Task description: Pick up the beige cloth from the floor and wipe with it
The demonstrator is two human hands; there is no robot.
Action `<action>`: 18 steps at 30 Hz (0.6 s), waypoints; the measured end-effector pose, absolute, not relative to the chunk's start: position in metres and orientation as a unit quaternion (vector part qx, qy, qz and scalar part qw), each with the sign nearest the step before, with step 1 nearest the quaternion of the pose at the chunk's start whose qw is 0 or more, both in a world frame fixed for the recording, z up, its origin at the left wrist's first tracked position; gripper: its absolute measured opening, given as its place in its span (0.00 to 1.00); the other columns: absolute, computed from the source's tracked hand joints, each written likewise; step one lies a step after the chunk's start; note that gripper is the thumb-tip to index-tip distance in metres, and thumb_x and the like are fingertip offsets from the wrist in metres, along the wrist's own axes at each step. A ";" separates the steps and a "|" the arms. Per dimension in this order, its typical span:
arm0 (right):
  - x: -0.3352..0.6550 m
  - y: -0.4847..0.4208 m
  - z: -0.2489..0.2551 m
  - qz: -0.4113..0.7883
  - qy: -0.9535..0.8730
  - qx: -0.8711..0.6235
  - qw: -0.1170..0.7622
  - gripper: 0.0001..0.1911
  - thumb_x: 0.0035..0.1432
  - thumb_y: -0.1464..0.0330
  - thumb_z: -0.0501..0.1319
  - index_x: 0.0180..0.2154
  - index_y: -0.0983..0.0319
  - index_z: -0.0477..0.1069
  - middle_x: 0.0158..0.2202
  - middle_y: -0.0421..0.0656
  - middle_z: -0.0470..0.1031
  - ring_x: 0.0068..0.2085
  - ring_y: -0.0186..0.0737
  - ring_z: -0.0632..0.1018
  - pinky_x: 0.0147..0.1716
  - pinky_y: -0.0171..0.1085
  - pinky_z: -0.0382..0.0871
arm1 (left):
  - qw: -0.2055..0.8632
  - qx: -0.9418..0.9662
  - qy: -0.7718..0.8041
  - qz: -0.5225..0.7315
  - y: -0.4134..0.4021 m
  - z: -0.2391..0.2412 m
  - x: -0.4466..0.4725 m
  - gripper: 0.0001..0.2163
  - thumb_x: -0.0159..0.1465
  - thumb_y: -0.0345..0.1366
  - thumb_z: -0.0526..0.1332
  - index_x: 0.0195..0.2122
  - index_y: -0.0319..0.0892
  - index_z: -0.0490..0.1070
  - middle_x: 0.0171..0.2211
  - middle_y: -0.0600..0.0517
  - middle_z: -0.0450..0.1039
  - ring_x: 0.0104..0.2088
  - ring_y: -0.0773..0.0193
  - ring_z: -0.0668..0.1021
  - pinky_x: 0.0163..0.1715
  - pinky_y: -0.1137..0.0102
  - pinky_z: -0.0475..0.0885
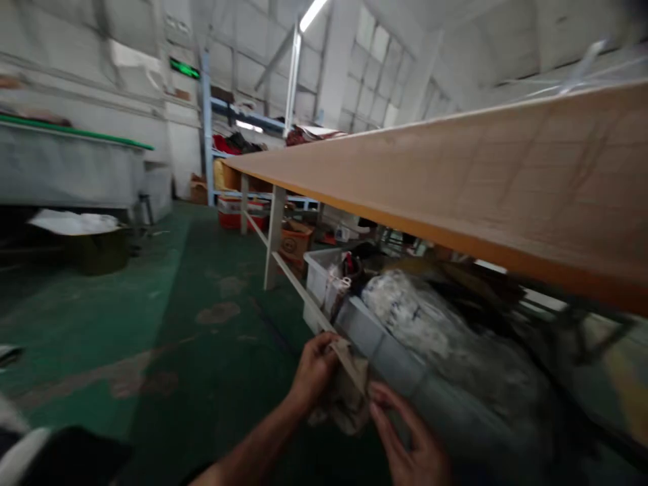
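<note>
A piece of beige fabric [350, 388] hangs between my two hands, low in the middle of the view. My left hand [314, 368] is closed on its upper left edge, thumb and fingers pinched together. At the cloth's right edge, my right hand [405, 432] has its thumb and fingertips close together on the fabric. The lower folds of the cloth are dark and blurred. Just beyond the hands stands a grey plastic bin [377, 337] under the table.
A long table [430, 165] with a tan top slopes across the right. Clear plastic bags [410, 310] fill the bins below it. A cardboard box [295, 243] sits behind a table leg [274, 236]. Green floor [217, 378] runs along the left, with a white-topped round container [94, 246] there.
</note>
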State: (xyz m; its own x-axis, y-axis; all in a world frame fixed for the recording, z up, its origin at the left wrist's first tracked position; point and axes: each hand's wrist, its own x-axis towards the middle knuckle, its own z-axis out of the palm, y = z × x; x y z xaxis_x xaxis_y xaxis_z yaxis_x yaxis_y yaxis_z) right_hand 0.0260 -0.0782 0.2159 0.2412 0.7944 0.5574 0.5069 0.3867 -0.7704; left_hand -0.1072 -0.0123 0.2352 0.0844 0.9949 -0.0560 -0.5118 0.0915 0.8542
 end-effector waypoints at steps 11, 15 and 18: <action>0.051 -0.079 0.236 0.384 -0.335 -0.452 0.732 0.25 0.47 0.61 0.63 0.48 0.61 0.64 0.48 0.49 0.70 0.49 0.43 0.71 0.44 0.40 0.70 | 0.649 0.325 0.385 0.570 -0.005 0.241 -0.119 0.07 0.48 0.34 0.62 0.29 0.39 0.69 0.20 0.56 0.70 0.21 0.66 0.73 0.21 0.76 0.65; 0.054 -0.082 0.245 0.445 -0.287 -0.395 0.751 0.24 0.47 0.63 0.63 0.47 0.61 0.64 0.50 0.49 0.69 0.48 0.42 0.72 0.45 0.40 0.68 | 0.672 0.267 0.391 0.569 -0.002 0.241 -0.119 0.04 0.50 0.30 0.57 0.27 0.39 0.67 0.19 0.55 0.70 0.21 0.64 0.74 0.22 0.74 0.68; 0.052 -0.083 0.246 0.444 -0.309 -0.396 0.742 0.24 0.48 0.63 0.62 0.48 0.59 0.63 0.52 0.48 0.66 0.46 0.41 0.73 0.41 0.39 0.70 | 0.744 0.240 0.370 0.502 -0.006 0.244 -0.113 0.06 0.53 0.29 0.53 0.29 0.37 0.68 0.20 0.52 0.72 0.22 0.62 0.75 0.25 0.71 0.71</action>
